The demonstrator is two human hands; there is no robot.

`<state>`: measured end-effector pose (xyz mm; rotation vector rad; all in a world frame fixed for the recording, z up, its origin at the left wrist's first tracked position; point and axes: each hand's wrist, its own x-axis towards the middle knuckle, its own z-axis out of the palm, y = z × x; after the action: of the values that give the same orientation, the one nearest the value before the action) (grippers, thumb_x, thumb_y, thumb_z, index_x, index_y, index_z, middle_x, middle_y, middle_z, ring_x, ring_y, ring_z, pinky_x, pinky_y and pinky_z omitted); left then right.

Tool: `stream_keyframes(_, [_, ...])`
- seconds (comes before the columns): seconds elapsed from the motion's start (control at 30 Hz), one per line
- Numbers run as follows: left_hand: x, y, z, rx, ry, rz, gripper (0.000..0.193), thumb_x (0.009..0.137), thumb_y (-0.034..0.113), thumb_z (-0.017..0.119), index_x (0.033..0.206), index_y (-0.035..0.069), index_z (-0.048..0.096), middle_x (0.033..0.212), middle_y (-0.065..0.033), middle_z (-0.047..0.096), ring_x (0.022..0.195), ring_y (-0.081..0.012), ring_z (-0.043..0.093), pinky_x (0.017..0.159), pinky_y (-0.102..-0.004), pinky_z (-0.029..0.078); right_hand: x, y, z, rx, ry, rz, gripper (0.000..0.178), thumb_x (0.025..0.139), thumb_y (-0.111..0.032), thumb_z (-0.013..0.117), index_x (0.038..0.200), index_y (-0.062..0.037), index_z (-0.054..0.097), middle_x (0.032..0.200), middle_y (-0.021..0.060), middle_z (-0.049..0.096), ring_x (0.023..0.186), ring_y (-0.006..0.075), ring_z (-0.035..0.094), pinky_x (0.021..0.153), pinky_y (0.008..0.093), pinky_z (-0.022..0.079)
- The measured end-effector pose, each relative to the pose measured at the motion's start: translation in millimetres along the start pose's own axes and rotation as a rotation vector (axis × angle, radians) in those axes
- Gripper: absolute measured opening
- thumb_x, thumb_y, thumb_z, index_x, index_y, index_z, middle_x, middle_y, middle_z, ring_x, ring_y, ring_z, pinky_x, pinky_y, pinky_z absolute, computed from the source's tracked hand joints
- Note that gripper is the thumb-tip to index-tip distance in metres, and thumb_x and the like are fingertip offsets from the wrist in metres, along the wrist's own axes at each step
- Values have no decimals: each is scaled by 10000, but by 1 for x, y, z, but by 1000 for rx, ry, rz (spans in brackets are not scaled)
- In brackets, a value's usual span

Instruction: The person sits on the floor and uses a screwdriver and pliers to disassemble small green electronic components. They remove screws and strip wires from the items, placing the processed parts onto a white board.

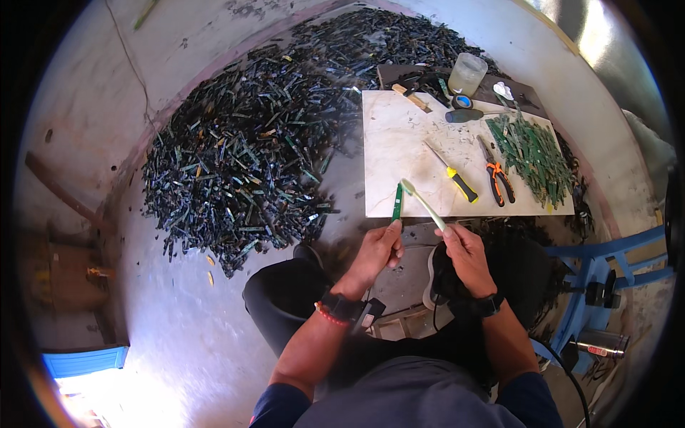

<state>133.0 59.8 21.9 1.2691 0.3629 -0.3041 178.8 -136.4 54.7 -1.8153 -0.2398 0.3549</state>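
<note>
My left hand (381,247) is closed on the lower end of a narrow green strip (397,202), which looks like a piece of circuit board. In my right hand (467,258) is a pale green toothbrush (425,205), gripped by its handle. The brush's head touches or nearly touches the strip's upper end, over the near edge of a white board (385,143). On that board, beyond my right hand, lie a yellow-and-black screwdriver (457,178) and orange-and-black pliers (496,175). A pile of similar green strips (531,157) covers the board's right side.
A large heap of dark strips (242,157) spreads over the floor at left and back. Behind the board stand a cloudy plastic jar (467,73) and a blue tape roll (462,102). A dark-handled tool (465,115) lies nearby. A blue chair (589,278) stands at right.
</note>
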Motion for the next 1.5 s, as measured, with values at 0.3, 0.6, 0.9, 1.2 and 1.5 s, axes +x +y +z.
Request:
stream_keyframes(0.3, [1, 3, 1, -73, -4, -43, 447, 985, 397, 401, 654, 97, 398, 618, -61, 488, 506, -126, 419, 491, -263, 324, 15, 13, -8, -140, 49, -162, 223, 921, -159, 577, 870, 52, 634, 601, 2, 469, 577, 58, 406, 510, 245, 340])
stream_keyframes(0.6, [1, 2, -2, -95, -11, -60, 450, 990, 385, 390, 637, 106, 379, 603, -64, 477, 493, -129, 410, 482, -267, 315, 5, -6, -18, -75, -114, -56, 217, 912, -160, 598, 900, 51, 644, 601, 3, 489, 572, 58, 414, 508, 248, 354])
stream_keyframes(0.9, [2, 0, -3, -157, -20, -66, 454, 987, 387, 407, 638, 97, 393, 602, -74, 481, 492, -137, 408, 473, -272, 310, 13, 8, -9, -241, 131, -164, 221, 911, -156, 581, 845, 50, 622, 584, 9, 463, 571, 61, 405, 509, 254, 341])
stream_keyframes(1.2, [0, 0, -5, -178, -24, -54, 449, 981, 402, 428, 658, 91, 418, 596, -64, 497, 477, -123, 416, 460, -259, 317, 11, -9, -13, -89, -64, -104, 282, 897, -180, 614, 788, 78, 577, 557, 37, 430, 555, 83, 370, 503, 282, 343])
stream_keyframes(1.5, [-1, 0, -6, -200, -29, -57, 429, 983, 379, 419, 661, 94, 411, 596, -65, 479, 491, -130, 408, 472, -262, 315, 22, 0, -16, -230, 182, -135, 295, 918, -196, 590, 785, 67, 593, 562, -1, 405, 555, 73, 355, 491, 266, 315])
